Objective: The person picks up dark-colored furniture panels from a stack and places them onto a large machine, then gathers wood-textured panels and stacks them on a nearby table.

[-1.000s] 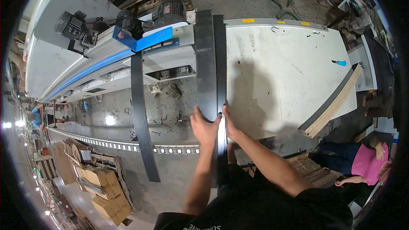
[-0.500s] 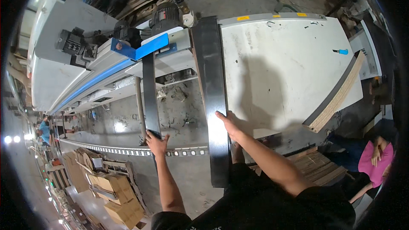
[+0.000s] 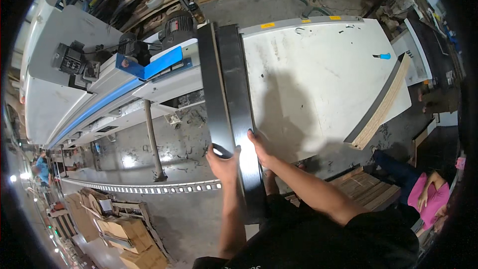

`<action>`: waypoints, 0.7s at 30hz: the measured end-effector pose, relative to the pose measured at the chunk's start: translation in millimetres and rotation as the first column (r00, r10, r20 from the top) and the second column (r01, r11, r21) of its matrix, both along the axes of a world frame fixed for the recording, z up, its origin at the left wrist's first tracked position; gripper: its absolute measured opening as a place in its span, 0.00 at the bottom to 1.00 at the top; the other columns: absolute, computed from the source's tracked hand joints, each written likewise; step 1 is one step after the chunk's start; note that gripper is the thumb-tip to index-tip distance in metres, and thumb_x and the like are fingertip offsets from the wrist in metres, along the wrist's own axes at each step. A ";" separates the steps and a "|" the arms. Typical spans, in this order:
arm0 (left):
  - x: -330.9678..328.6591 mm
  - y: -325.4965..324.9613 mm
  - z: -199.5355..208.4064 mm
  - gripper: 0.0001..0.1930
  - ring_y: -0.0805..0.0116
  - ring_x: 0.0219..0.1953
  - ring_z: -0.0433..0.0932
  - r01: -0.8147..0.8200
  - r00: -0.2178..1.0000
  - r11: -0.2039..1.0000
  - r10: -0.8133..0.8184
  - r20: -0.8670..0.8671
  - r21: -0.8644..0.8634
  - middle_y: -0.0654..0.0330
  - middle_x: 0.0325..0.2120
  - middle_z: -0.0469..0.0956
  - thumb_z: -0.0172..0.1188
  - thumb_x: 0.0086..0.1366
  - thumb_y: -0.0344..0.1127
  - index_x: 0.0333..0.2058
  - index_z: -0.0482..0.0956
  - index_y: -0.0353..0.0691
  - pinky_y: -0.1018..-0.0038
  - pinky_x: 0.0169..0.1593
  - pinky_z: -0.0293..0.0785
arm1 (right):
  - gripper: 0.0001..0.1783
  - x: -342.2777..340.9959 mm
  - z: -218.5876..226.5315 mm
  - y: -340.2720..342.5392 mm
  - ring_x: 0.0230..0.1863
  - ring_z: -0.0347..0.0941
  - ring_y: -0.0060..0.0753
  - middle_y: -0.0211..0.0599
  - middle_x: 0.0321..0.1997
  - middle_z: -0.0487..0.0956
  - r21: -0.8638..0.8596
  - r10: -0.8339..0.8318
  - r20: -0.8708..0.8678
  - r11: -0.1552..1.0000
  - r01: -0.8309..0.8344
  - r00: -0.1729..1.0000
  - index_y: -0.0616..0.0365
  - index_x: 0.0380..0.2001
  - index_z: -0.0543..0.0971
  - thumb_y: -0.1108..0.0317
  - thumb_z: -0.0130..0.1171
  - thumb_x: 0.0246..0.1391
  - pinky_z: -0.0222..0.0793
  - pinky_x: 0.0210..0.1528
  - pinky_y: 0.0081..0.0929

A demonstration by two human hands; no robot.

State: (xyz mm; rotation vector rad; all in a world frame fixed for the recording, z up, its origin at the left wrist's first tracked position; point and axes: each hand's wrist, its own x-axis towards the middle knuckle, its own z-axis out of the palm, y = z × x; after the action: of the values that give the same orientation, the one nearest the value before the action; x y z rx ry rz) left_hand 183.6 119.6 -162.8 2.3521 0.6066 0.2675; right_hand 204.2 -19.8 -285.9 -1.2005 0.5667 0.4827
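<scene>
Workshop bench (image 3: 318,69): both hands (image 3: 224,162) (image 3: 260,147), grip on black panels' (image 3: 231,94) near end.

Both hands, left hand (image 3: 222,162) and right hand (image 3: 260,148), on black panels (image 3: 234,89) beside white table (image 3: 318,74)
</scene>
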 end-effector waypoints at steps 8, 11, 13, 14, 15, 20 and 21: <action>-23.7 -12.2 -27.0 0.39 0.41 0.54 0.76 0.167 0.986 0.985 -0.168 -0.021 -0.035 0.39 0.51 0.75 0.74 0.62 0.47 0.62 0.70 0.24 0.56 0.59 0.72 | 0.47 -5.1 48.0 5.2 0.61 0.71 0.34 0.43 0.60 0.77 0.077 -0.065 0.109 0.995 0.057 0.992 0.66 0.63 0.73 0.31 0.61 0.61 0.64 0.66 0.36; -30.7 1.0 -46.2 0.40 0.48 0.54 0.78 0.223 0.966 0.974 -0.225 -0.125 -0.031 0.40 0.53 0.77 0.72 0.64 0.50 0.64 0.69 0.24 0.60 0.60 0.73 | 0.36 -5.4 58.4 3.0 0.50 0.78 0.33 0.40 0.51 0.83 0.053 0.007 0.090 0.999 -0.011 0.996 0.64 0.56 0.78 0.42 0.69 0.59 0.73 0.55 0.34; -27.1 2.8 -36.3 0.39 0.56 0.55 0.79 0.185 0.914 0.798 -0.355 -0.199 -0.573 0.44 0.56 0.78 0.71 0.66 0.49 0.65 0.69 0.26 0.66 0.60 0.72 | 0.35 -9.5 58.6 6.5 0.49 0.79 0.34 0.41 0.51 0.82 0.172 0.015 0.008 0.985 -0.016 1.000 0.63 0.57 0.78 0.46 0.71 0.57 0.75 0.52 0.34; -27.8 3.5 -46.5 0.38 0.62 0.56 0.78 0.215 0.920 0.756 -0.370 -0.133 -0.618 0.48 0.58 0.79 0.71 0.67 0.47 0.66 0.68 0.28 0.70 0.60 0.72 | 0.35 -11.1 58.2 5.2 0.49 0.79 0.34 0.41 0.51 0.82 0.174 0.007 0.007 0.985 -0.008 1.000 0.63 0.57 0.78 0.46 0.71 0.57 0.75 0.52 0.34; -27.7 2.1 -45.8 0.38 0.62 0.56 0.78 0.222 0.917 0.755 -0.377 -0.131 -0.617 0.48 0.58 0.79 0.71 0.67 0.47 0.66 0.68 0.28 0.70 0.60 0.72 | 0.35 -10.1 57.7 3.9 0.50 0.79 0.35 0.42 0.52 0.82 0.229 0.022 -0.044 0.973 -0.011 0.999 0.62 0.57 0.78 0.46 0.71 0.57 0.75 0.52 0.35; -33.8 -5.8 -47.5 0.35 0.60 0.56 0.77 0.117 0.940 0.626 -0.321 -0.118 -0.771 0.50 0.56 0.78 0.71 0.66 0.40 0.66 0.67 0.28 0.66 0.61 0.72 | 0.35 -9.9 58.4 -9.7 0.60 0.73 0.32 0.39 0.62 0.78 0.356 0.152 -0.163 0.931 -0.085 0.975 0.60 0.63 0.76 0.47 0.68 0.62 0.70 0.63 0.34; -33.4 -6.4 -39.6 0.35 0.62 0.56 0.76 0.108 0.931 0.578 -0.344 -0.122 -0.809 0.52 0.56 0.77 0.70 0.67 0.36 0.67 0.65 0.30 0.67 0.61 0.72 | 0.35 -13.7 55.9 -13.0 0.60 0.73 0.32 0.39 0.62 0.78 0.331 0.109 -0.176 0.943 -0.045 0.978 0.60 0.63 0.76 0.47 0.68 0.62 0.70 0.63 0.34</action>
State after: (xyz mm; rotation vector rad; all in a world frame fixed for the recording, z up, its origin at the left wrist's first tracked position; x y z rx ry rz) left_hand 150.2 113.2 -202.4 1.5430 0.4028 -0.3986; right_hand 190.5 -32.8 -230.0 -0.8667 0.5793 0.7357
